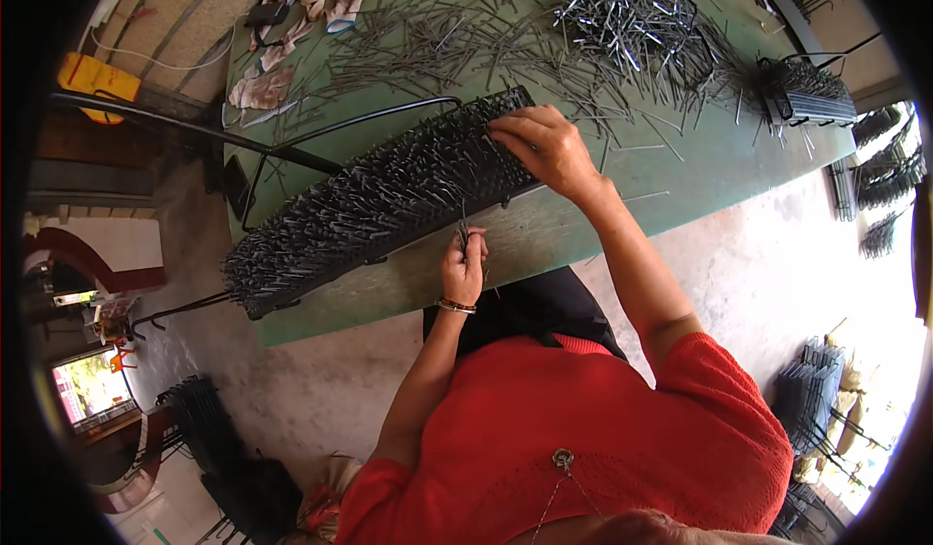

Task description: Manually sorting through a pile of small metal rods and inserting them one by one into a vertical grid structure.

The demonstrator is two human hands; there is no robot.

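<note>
A long black rack [403,239] lies slantwise across the green table in front of me. Thin dark metal rods [360,195] stand packed close together over most of it, thinner toward its right end. My left hand [463,268] is closed around a few such rods, just off the rack's near side; their ends poke up past the fingers. Over the right end of the rack, my right hand [552,149] bends down with its fingers pinched together among the holes. Whatever sits between those fingertips is too small or hidden to make out.
Loose rods lie scattered over the far part of the green table [641,166], with a dense heap [632,20] at the back. Work gloves [262,86] lie at the far left. A smaller filled rack [807,93] sits at the right edge. A black bar [194,122] reaches in from the left.
</note>
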